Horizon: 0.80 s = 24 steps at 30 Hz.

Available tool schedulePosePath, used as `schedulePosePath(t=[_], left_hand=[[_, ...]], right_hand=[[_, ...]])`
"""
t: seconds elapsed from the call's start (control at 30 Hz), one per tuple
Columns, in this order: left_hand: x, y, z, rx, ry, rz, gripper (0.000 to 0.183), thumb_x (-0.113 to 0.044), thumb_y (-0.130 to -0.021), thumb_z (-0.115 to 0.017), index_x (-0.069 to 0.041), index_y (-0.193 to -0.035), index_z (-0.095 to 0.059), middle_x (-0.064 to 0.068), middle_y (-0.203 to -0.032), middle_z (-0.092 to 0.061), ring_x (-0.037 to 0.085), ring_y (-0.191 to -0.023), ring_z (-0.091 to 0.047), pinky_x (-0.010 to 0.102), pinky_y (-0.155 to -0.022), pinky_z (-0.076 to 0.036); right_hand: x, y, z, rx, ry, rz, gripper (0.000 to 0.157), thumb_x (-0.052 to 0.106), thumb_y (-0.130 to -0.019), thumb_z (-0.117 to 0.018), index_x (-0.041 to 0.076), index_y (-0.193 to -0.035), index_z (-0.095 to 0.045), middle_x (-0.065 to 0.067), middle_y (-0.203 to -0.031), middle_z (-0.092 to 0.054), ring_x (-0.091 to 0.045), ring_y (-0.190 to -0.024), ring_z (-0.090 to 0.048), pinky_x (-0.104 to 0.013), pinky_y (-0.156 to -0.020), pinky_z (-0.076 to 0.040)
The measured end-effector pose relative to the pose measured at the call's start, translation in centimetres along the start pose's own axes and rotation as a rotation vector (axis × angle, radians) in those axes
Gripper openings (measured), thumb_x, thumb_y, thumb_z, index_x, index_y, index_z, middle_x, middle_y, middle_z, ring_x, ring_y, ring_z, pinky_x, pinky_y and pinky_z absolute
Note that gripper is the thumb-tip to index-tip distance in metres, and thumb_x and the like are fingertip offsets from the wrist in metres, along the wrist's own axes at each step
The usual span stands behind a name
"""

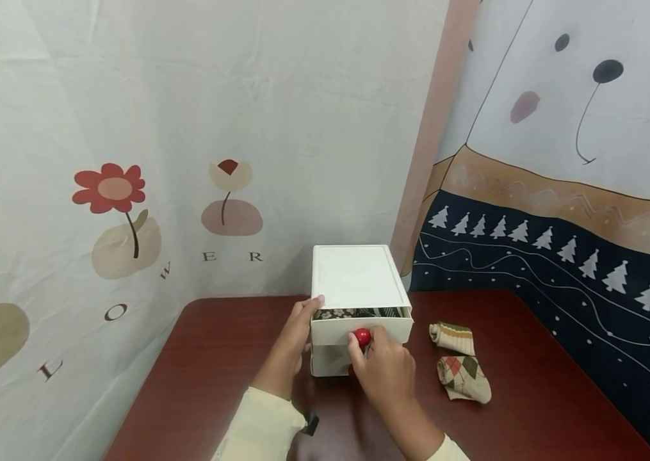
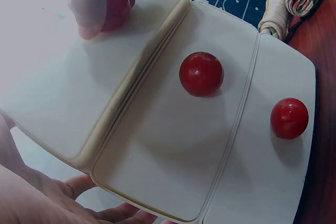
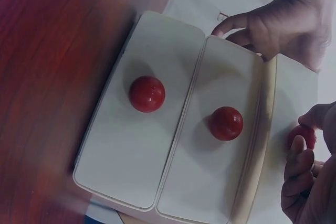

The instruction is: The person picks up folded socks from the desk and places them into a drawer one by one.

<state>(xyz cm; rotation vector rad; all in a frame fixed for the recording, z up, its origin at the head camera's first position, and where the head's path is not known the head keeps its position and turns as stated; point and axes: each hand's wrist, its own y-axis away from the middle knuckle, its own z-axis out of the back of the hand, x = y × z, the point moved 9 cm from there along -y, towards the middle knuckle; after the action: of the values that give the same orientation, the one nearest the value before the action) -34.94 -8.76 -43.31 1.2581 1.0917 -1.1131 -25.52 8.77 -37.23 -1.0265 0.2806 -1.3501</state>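
Note:
A white drawer box [image 1: 359, 275] stands on the table, with three drawer fronts, each with a round red knob. The top drawer [image 1: 330, 333] is pulled partly out, and dark patterned cloth [image 1: 342, 314] shows in its gap. My right hand [image 1: 385, 368] pinches the top drawer's red knob [image 1: 362, 337] between thumb and fingers. Against the box's left side lies my left hand [image 1: 296, 330], a fingertip at the top front edge. Its fingers [image 3: 236, 24] extend along that side in the right wrist view. The middle knob [image 3: 226, 123] and bottom knob [image 3: 147, 94] are untouched.
Right of the box, a folded striped sock [image 1: 453, 338] and a folded argyle sock [image 1: 464, 379] lie on the dark red table [image 1: 232, 358]. Printed cloth [image 1: 301, 128] hangs behind the table, and a navy tree-patterned part runs along its right side.

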Motion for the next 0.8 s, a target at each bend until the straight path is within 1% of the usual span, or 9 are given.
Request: schedulePosePath(t=[0.1, 0.2, 0.43, 0.6, 0.8], left_hand=[[0.1, -0.1, 0.1, -0.007, 0.003, 0.009, 0.075, -0.064, -0.104, -0.056, -0.013, -0.158, -0.046, 0.023, -0.153, -0.056, 0.040, -0.138, -0.053, 0.065, -0.109, -0.042], [0.1, -0.1, 0.2, -0.009, 0.002, 0.009, 0.074, -0.064, -0.104, -0.056, -0.013, -0.157, -0.047, 0.022, -0.151, -0.057, 0.039, -0.137, -0.053, 0.063, -0.107, -0.043], [0.1, -0.1, 0.2, -0.002, 0.030, 0.007, 0.070, -0.061, -0.104, -0.058, -0.012, -0.153, -0.049, 0.020, -0.142, -0.061, 0.037, -0.135, -0.051, 0.058, -0.103, -0.044], [0.1, -0.2, 0.2, 0.001, 0.037, 0.020, 0.070, -0.061, -0.103, -0.058, -0.013, -0.153, -0.048, 0.019, -0.147, -0.058, 0.037, -0.141, -0.047, 0.057, -0.103, -0.042], [0.2, -0.4, 0.0, 0.004, 0.045, 0.028, 0.067, -0.060, -0.105, -0.056, -0.011, -0.150, -0.048, 0.020, -0.153, -0.053, 0.039, -0.144, -0.044, 0.062, -0.106, -0.041]], right_hand=[[0.0, -0.4, -0.4, 0.004, 0.011, 0.003, 0.034, 0.028, -0.088, -0.089, 0.006, -0.079, -0.065, -0.003, -0.053, -0.054, -0.018, -0.043, -0.052, -0.032, -0.042, -0.038], [-0.1, -0.7, -0.7, 0.011, 0.019, 0.005, 0.034, 0.028, -0.088, -0.090, 0.004, -0.080, -0.066, -0.006, -0.054, -0.056, -0.019, -0.043, -0.054, -0.032, -0.042, -0.040], [-0.3, -1.2, -1.4, 0.032, 0.015, -0.004, 0.034, 0.028, -0.090, -0.090, 0.002, -0.083, -0.068, -0.008, -0.057, -0.060, -0.017, -0.045, -0.054, -0.030, -0.043, -0.043], [-0.3, -1.4, -1.6, 0.028, 0.018, -0.007, 0.035, 0.028, -0.090, -0.089, 0.003, -0.080, -0.067, -0.009, -0.057, -0.060, -0.018, -0.045, -0.054, -0.031, -0.042, -0.045], [-0.5, -1.7, -1.9, 0.028, 0.021, -0.018, 0.036, 0.029, -0.090, -0.090, 0.002, -0.081, -0.067, -0.010, -0.058, -0.062, -0.019, -0.045, -0.055, -0.032, -0.043, -0.047]])
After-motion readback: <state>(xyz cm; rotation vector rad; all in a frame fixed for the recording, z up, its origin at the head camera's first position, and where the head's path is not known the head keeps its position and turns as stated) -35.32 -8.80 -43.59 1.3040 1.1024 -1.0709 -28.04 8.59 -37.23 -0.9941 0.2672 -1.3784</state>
